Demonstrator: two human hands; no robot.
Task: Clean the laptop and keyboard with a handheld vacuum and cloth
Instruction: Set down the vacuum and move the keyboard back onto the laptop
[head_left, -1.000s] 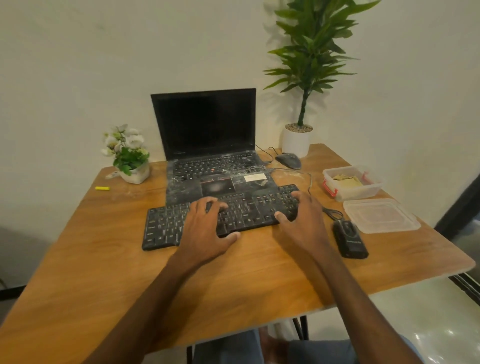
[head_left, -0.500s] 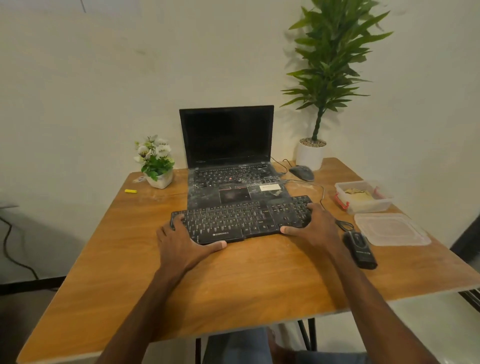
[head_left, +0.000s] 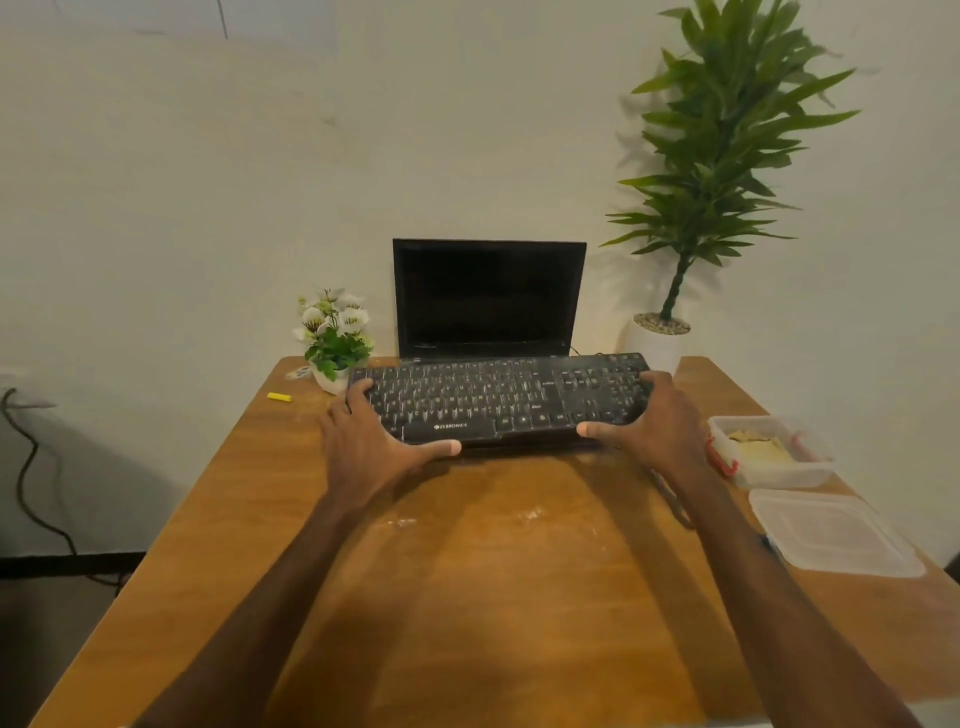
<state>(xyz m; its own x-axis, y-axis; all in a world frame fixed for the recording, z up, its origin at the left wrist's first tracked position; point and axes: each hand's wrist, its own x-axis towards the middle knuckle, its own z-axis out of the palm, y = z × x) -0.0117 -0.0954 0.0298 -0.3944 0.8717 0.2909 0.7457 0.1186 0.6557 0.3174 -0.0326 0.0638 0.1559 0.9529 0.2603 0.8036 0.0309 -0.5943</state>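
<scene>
Wood-grain table top fills the near part of the view, and two bare forearms are stretched across it away from the camera. Pale dusty smears are seen on the wood between the forearms. At the near right edge a clear plastic lid is laid flat. Just beyond it stands an open clear container with red clips, in which something pale and yellowish is kept. What that is cannot be told.

Further on, the black keyboard is gripped at both ends. The left hand is wrapped round the left end, with the thumb laid along the near edge and the fingers curled over the far corner. The right hand is closed on the right end in the same way. The keyboard is held level in front of the laptop, so that the laptop's lower half is hidden. Whether the keyboard is raised or resting on the laptop cannot be told. Only the dark, upright screen is seen above it.

A small yellow object lies near the left edge, and a small flower pot is set just left of the laptop. At the far right corner a tall green plant is stood in a white pot against the pale wall.
</scene>
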